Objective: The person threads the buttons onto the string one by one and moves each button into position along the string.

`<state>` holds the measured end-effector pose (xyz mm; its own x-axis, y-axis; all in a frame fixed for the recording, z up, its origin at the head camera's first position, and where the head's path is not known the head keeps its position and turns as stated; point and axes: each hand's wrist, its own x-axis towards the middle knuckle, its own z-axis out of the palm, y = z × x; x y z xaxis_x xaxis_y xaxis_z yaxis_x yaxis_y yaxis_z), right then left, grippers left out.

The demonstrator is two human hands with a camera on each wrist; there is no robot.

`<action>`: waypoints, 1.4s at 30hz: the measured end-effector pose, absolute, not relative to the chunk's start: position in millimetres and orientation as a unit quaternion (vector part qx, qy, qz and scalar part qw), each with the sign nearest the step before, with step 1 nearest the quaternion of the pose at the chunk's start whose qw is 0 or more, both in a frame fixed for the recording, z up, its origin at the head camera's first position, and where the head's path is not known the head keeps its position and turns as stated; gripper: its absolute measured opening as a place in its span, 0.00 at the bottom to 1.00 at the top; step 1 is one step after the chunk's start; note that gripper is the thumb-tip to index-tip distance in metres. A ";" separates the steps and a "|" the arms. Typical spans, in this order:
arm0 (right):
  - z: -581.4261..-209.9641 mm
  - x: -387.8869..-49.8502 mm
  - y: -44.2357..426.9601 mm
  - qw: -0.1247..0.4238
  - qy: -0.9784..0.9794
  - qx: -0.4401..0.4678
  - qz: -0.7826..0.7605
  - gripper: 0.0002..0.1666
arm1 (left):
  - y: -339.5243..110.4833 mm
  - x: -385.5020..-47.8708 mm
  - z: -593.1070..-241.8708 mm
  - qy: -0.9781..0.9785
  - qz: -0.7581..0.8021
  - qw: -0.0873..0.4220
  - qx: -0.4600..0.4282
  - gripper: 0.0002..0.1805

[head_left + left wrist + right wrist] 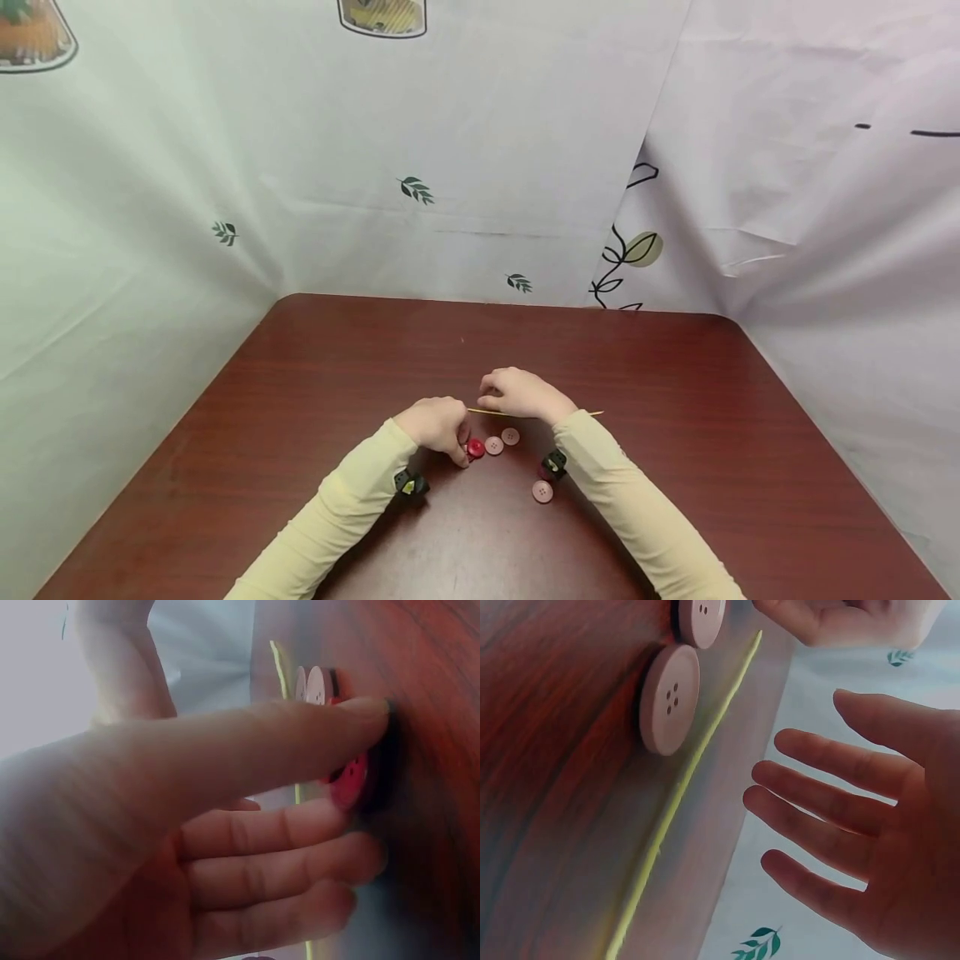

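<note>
My left hand (437,425) is low over the table, its thumb and index finger pinching at a red button (350,784). The thumb hides part of it in the left wrist view. A glossy red button (476,448) shows beside those fingertips in the head view. Two pale pink buttons, one nearer (493,446) and one farther (670,700), continue the row to the right. My right hand (523,393) hovers with spread, relaxed fingers above a thin yellow cord (675,799) and holds nothing. The cord lies nearly straight on the table behind the buttons.
Another pink button (542,492) lies apart, closer to me, near the right wrist camera (554,464). A reddish thing is partly hidden under that camera. The brown table (337,350) ends at a white printed curtain (480,167) on the back and sides.
</note>
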<state>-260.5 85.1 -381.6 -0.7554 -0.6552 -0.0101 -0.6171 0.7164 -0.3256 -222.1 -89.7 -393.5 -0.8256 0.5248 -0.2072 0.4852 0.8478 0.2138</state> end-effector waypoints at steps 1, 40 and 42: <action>-381.7 -260.7 83.9 0.065 0.924 -0.345 -0.150 0.09 | -90.3 -222.5 -393.5 0.953 0.076 0.130 0.263 0.17; -385.2 -272.0 7.0 0.120 0.937 -0.329 0.021 0.10 | -150.4 -251.6 -384.5 0.967 0.120 0.154 0.163 0.10; -387.3 -273.9 6.0 0.129 0.937 -0.325 0.022 0.12 | -151.3 -251.1 -386.5 0.966 0.127 0.151 0.164 0.11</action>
